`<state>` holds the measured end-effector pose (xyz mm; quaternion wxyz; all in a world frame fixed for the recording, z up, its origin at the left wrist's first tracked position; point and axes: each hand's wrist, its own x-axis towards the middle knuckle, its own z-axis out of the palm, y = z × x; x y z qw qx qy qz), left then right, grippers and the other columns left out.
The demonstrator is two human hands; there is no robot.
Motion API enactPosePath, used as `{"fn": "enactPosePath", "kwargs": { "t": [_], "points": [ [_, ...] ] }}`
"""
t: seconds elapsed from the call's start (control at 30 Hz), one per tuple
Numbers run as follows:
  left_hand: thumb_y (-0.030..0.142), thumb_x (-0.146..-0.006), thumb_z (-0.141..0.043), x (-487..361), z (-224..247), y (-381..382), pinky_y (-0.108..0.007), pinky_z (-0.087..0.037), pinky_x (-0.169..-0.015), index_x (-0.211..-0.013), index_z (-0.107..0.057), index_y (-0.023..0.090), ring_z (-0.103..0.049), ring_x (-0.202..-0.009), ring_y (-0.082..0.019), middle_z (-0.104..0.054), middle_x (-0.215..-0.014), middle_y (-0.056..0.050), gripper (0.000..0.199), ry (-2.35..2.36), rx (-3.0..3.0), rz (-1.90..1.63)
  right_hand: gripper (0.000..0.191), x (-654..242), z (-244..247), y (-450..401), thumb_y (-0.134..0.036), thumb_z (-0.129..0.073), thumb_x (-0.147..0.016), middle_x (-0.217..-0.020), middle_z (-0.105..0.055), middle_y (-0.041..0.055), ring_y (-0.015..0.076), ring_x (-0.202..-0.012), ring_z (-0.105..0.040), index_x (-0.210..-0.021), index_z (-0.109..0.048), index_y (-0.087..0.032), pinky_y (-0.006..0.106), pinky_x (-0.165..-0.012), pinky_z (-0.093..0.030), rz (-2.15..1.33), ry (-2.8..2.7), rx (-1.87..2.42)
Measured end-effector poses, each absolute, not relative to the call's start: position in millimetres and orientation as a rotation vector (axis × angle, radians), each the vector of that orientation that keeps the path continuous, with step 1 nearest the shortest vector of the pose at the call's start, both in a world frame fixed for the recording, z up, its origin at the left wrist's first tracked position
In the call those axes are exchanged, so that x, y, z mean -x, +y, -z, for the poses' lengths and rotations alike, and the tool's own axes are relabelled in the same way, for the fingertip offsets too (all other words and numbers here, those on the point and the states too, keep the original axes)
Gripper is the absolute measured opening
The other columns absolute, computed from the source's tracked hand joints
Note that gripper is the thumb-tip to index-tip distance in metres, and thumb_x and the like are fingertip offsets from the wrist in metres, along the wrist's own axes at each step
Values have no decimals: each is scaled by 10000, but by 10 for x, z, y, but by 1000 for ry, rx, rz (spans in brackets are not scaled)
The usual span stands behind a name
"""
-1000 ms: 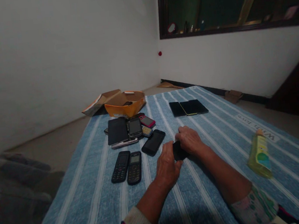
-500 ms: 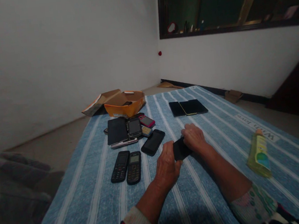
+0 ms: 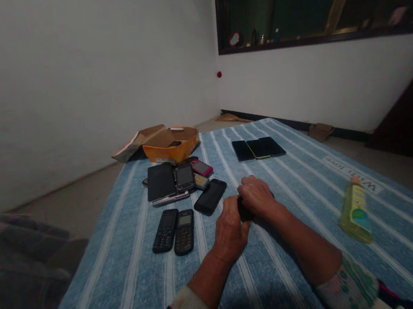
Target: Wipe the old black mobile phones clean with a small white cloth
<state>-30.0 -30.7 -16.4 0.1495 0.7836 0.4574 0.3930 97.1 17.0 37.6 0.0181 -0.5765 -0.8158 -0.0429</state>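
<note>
My left hand (image 3: pixel 230 228) grips the left end of a black phone (image 3: pixel 245 210), thumb and fingers closed on it. Over the phone's upper face lies my right hand (image 3: pixel 255 194), fingers bent together and covering most of it; whether they hold anything else is hidden. Left of my hands, a black smartphone (image 3: pixel 210 197) rests on the striped cloth. Two keypad phones (image 3: pixel 166 231) (image 3: pixel 184 232) lie side by side further left. Behind them is a pile with a dark flat device (image 3: pixel 160 181), a slider phone (image 3: pixel 185 177) and a pink phone (image 3: pixel 202 167).
An open orange box (image 3: pixel 173 151) stands at the far left of the striped cloth (image 3: pixel 129 261). Three dark phones (image 3: pixel 258 148) lie in a row at the back. A yellow-green bottle (image 3: pixel 356 212) lies at the right.
My right hand has moved left across the phone, toward my left hand, and now covers more of it. My left hand stays closed on the phone's left end.
</note>
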Motion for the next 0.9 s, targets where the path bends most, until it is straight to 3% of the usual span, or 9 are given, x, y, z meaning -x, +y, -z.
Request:
{"fn": "enactPosePath", "kwargs": {
  "t": [0.17, 0.37, 0.73, 0.9],
  "points": [
    [82, -729, -558, 294, 140, -318, -399, -516, -790, -1125, -392, 215, -559, -961, -239, -512, -1020, -52, 450, 1310, -2287, -1126, 290, -995, -397, 173, -160, -422, -894, -1004, -615, 134, 252, -991, -528, -960, -705, -146, 329, -754, -400, 126, -2483, 1892],
    [63, -691, -559, 300, 156, -310, -406, -516, -820, -1178, -370, 212, -546, -1027, -250, -508, -1077, -68, 543, 1307, -2289, -1122, 309, -913, -371, 151, -204, -401, -916, -990, -621, 130, 249, -993, -543, -954, -703, -157, 328, -768, -414, 97, -2513, 1790],
    [76, -735, -549, 290, 131, -329, -410, -515, -798, -1164, -364, 206, -545, -960, -244, -492, -1050, -72, 485, 1372, -2326, -1047, 338, -1322, -323, 444, -138, -399, -859, -1046, -675, 150, 242, -972, -642, -967, -720, -146, 295, -739, -441, -46, -2098, 2186],
    [69, -723, -554, 301, 139, -327, -408, -513, -815, -1172, -367, 213, -544, -978, -242, -490, -1048, -65, 507, 1352, -2329, -1070, 300, -1468, -271, 547, -221, -453, -866, -1002, -718, 144, 230, -964, -662, -902, -745, -162, 261, -749, -437, -153, -2003, 2240]
  ]
}}
